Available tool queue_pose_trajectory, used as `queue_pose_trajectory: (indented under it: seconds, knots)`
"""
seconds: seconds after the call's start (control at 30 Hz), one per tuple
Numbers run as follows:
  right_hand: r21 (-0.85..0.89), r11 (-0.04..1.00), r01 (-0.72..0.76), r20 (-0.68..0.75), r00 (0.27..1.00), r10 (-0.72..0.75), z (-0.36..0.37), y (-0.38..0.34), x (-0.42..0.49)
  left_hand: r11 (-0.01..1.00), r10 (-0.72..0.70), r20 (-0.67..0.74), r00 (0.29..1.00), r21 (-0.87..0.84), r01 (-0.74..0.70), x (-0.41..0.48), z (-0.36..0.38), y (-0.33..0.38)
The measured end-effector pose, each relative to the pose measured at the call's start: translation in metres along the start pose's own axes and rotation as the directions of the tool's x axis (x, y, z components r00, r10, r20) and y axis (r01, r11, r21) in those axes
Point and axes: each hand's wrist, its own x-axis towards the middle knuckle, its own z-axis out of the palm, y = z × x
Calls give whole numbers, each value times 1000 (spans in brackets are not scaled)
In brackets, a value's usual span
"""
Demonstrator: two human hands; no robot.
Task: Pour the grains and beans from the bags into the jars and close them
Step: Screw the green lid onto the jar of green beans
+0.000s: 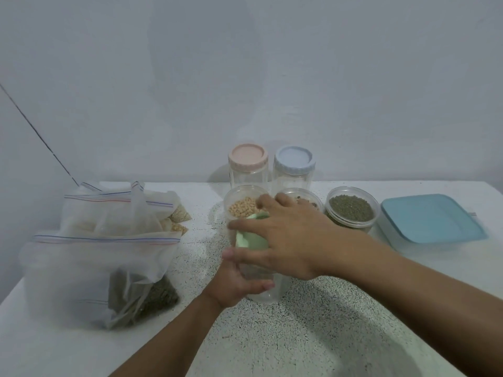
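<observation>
Head view: a white, black-speckled surface. At its centre is a clear, round-walled plastic jar, too blurred to tell its contents. The left hand wraps curled fingers round its body. The right hand grips the matte green lid at the jar's top with spread, bent fingers.

At 12 o'clock from it, three open clear jars stand in a row: a pale-bean jar, a half-hidden jar with dark contents, and a green-bean jar. Behind them are a pink-capped jar and a blue-capped jar, both clear-walled. At 3 o'clock lies a square blue-lidded box. At 9 o'clock slump filmy zip bags, the nearest holding dark green grains.
</observation>
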Motion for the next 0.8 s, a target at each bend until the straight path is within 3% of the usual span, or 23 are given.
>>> queue_pose_trajectory:
  seconds: [0.1,0.33,0.53,0.6,0.8]
  knots:
    - [-73,992,-103,-86,992,97,9,-6,2,998,10,-40,999,57,-8,0,-1,0]
    - [81,977,199,-115,975,-189,0,2,0,993,-29,-66,997,111,36,-2,-5,-11]
    - [178,941,289,-211,945,-251,7,6,-1,993,-25,-41,999,118,30,0,-2,-7]
    - [281,898,340,-261,927,-269,6,9,-3,990,-33,-56,998,138,40,-1,-3,-4]
    - [560,741,371,-466,880,-88,5,26,-10,982,-32,-14,999,184,34,-2,-5,-1]
